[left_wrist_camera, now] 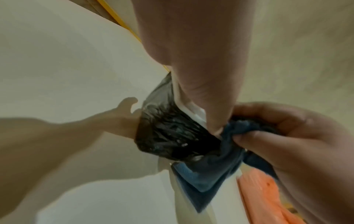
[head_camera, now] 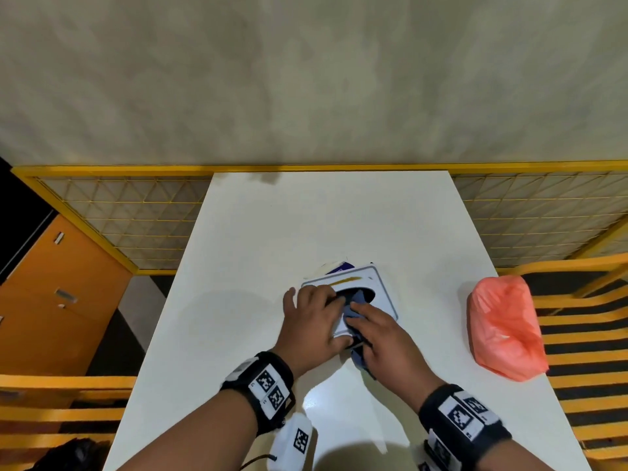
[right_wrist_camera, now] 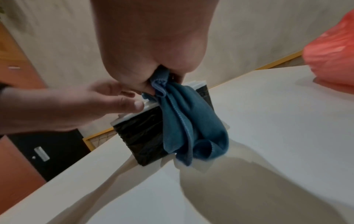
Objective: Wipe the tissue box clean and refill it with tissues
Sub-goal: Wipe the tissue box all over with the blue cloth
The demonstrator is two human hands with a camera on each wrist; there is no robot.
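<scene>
The tissue box [head_camera: 380, 283] stands mid-table, with a white top, a dark oval opening and black sides [right_wrist_camera: 141, 136]. My left hand [head_camera: 316, 311] holds its left side, fingers over the top and thumb on the near edge. My right hand [head_camera: 370, 321] grips a bunched blue cloth [head_camera: 358, 296] and presses it on the box top at the opening. The cloth [right_wrist_camera: 184, 121] hangs down the box's near right corner to the table. In the left wrist view the right hand [left_wrist_camera: 287, 136] clutches the cloth [left_wrist_camera: 201, 174] beside the box's black side [left_wrist_camera: 172, 133].
An orange plastic bag [head_camera: 503, 328] lies on the white table [head_camera: 272, 232] to the right of the box. A white and purple packet [head_camera: 336, 266] peeks out behind the box. Yellow slatted benches [head_camera: 584, 334] flank the table, and an orange cabinet [head_camera: 51, 300] stands at the left.
</scene>
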